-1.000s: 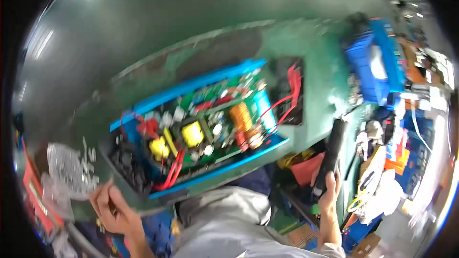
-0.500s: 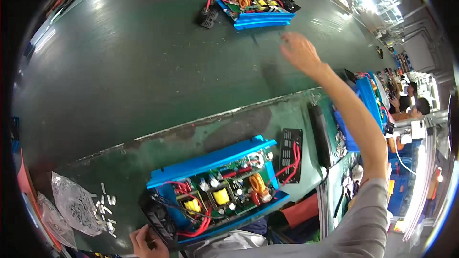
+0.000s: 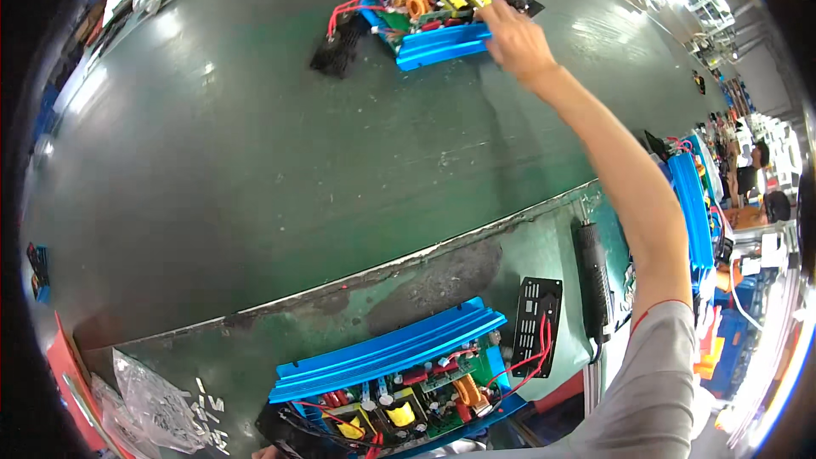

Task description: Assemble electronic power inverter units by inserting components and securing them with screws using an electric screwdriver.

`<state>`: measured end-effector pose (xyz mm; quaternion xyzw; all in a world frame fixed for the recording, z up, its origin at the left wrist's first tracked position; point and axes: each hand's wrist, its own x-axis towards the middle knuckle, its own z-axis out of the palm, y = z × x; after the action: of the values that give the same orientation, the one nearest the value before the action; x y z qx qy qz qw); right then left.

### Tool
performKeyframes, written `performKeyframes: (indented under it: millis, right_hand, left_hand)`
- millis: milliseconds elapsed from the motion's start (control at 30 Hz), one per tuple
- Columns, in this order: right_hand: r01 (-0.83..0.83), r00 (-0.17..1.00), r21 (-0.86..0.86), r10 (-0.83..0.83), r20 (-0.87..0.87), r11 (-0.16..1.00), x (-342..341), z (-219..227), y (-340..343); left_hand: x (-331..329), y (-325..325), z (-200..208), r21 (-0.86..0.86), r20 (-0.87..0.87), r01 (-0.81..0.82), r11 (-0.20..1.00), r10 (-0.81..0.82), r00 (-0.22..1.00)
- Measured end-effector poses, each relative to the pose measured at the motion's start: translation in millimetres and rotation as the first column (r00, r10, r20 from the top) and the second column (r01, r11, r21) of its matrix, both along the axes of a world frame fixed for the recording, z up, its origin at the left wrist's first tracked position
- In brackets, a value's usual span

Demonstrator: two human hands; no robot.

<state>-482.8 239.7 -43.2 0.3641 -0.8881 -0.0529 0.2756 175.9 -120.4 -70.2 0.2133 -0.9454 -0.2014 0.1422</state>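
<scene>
My right hand (image 3: pixel 517 38) reaches across to the far circuit unit, a board in an open blue metal housing (image 3: pixel 446 47). Its fingers bend over the near wall of that housing, toward the right end, with the thumb low on the outer face. Red wires lead from the unit's left end to a black end piece (image 3: pixel 337 49). Close to me lies a second open blue unit (image 3: pixel 395 348) with yellow and copper coils. Only a sliver of my left hand (image 3: pixel 265 452) shows at the lower edge, beside that unit's black left end; its fingers are hidden.
A black slotted plate (image 3: pixel 537 323) on red wires lies right of the near unit, beside a black cylindrical hand tool (image 3: pixel 593 280). Clear bags (image 3: pixel 157 399) and small pale strips (image 3: pixel 206 412) lie at left. Another blue unit (image 3: pixel 690 204) stands at right. A raised edge (image 3: pixel 382 270) crosses the bench.
My right hand has moved forward from open space onto the far unit's near wall. The view has shifted, bringing the near unit lower and leaving little of my left hand visible.
</scene>
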Motion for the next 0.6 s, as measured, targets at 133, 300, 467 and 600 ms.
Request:
performKeyframes:
  millis: [133,300,467,600]
  right_hand:
    - [0.03,0.999,-0.146,-0.026,0.027,0.989,12.1,-6.4,-6.8]
    - [-0.033,0.991,-0.209,0.059,0.119,0.977,54.6,-2.3,-27.1]
    - [0.004,0.991,-0.265,0.031,0.128,0.964,128.6,0.0,-54.1]
    - [-0.007,0.994,-0.222,0.031,0.106,0.975,172.2,-0.9,-41.6]
  left_hand:
    - [-7.6,6.8,-0.2,0.014,0.01,-0.024,1.0,0.024,1.0]
    - [-13.6,4.6,8.3,0.026,-0.057,0.028,0.999,-0.027,0.998]
    - [-15.4,-0.9,8.9,0.035,-0.058,0.012,0.999,-0.01,0.998]
    - [-18.0,5.2,16.5,0.162,-0.026,0.019,0.987,-0.015,1.0]
